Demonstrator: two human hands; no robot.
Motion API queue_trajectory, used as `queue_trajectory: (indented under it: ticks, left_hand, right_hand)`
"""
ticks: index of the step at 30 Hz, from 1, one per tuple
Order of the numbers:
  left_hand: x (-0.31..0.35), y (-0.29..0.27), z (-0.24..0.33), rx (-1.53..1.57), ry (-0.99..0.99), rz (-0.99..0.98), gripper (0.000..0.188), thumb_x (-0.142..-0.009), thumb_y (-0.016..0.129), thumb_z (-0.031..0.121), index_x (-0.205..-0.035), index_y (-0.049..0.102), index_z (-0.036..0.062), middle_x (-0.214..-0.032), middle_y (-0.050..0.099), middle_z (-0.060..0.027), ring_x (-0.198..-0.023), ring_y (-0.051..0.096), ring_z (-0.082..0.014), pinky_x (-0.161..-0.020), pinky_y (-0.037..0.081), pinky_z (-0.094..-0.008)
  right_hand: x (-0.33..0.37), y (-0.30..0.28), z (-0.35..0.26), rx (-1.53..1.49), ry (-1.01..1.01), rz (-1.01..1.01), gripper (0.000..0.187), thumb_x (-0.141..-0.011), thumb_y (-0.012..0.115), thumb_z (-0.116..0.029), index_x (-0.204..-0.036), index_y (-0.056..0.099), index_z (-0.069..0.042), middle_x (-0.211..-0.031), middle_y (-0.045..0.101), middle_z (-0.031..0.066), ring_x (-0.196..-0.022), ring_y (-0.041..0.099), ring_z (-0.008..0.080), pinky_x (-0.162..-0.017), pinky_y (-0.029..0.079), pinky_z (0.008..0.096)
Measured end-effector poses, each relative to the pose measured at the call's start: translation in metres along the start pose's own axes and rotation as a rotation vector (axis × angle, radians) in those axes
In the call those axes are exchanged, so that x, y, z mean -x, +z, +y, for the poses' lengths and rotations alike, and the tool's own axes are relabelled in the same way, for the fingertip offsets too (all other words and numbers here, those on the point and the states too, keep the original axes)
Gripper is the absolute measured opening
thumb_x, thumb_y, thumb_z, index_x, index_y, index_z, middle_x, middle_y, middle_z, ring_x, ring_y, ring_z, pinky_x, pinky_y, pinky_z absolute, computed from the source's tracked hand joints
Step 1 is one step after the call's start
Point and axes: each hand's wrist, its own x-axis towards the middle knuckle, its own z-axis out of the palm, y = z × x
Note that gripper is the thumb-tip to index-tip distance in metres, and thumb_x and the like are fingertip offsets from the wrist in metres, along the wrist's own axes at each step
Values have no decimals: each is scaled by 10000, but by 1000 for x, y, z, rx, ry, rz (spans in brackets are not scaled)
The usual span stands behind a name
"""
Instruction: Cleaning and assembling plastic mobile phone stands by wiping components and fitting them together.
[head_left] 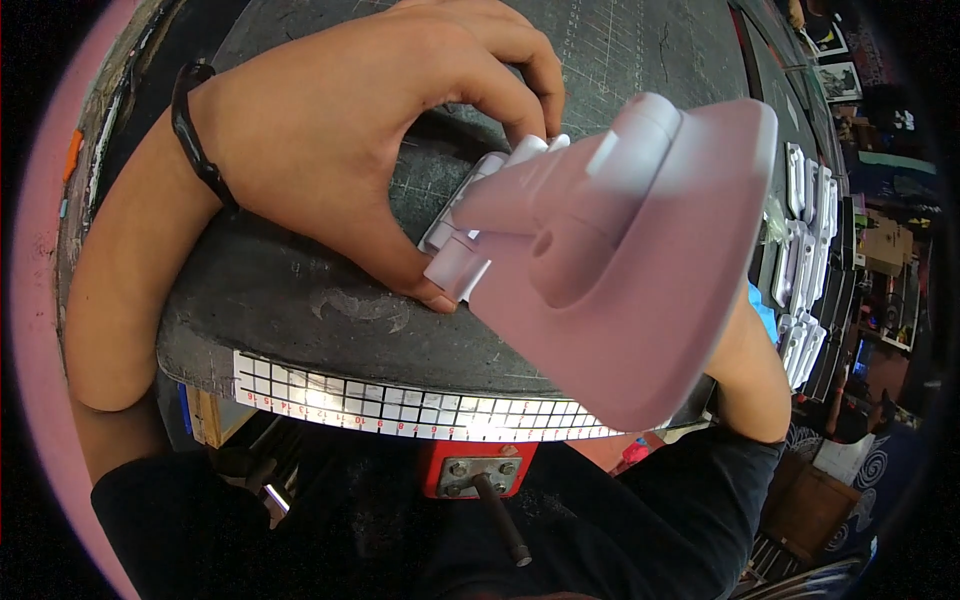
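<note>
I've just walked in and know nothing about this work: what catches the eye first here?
A big pale pink tool fills the middle right, hiding the right hand. The left hand pins a small white plastic part on the dark cutting mat. More white parts lie in rows at the right edge.

One pink handheld tool [640,270] sits centre, one small white plastic piece [470,225] under it on one dark mat [300,300], one gridded ruler strip [400,405] near, and roughly ten white pieces [805,250] stacked right.
</note>
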Motion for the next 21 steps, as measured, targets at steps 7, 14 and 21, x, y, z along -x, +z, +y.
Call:
queue_trajectory:
  ticks: [7,14,21]
  left_hand:
    - [10,1,-2,2,-35,25,689,-636,991,363,-1233,758,112,-1357,597,-110,-1384,511,-336,-1201,219,-632]
    - [12,3,8,-4,-86,31,683,-631,991,359,-1225,759,115,-1361,596,-108,-1387,512,-336,-1206,212,-641]
    - [3,3,17,-13,-122,16,678,-627,991,355,-1218,760,117,-1364,595,-106,-1391,512,-336,-1211,206,-651]
  right_hand:
    - [24,15,14,120,-187,131,292,-693,825,-165,-959,757,-64,-988,696,70,-878,671,260,-748,517,368]
    - [26,-1,19,244,-329,96,321,-665,801,-190,-946,764,-41,-959,715,79,-867,684,256,-749,520,358]
    - [23,9,7,171,-290,236,333,-634,815,-191,-929,764,-45,-928,710,74,-847,684,250,-710,521,345]
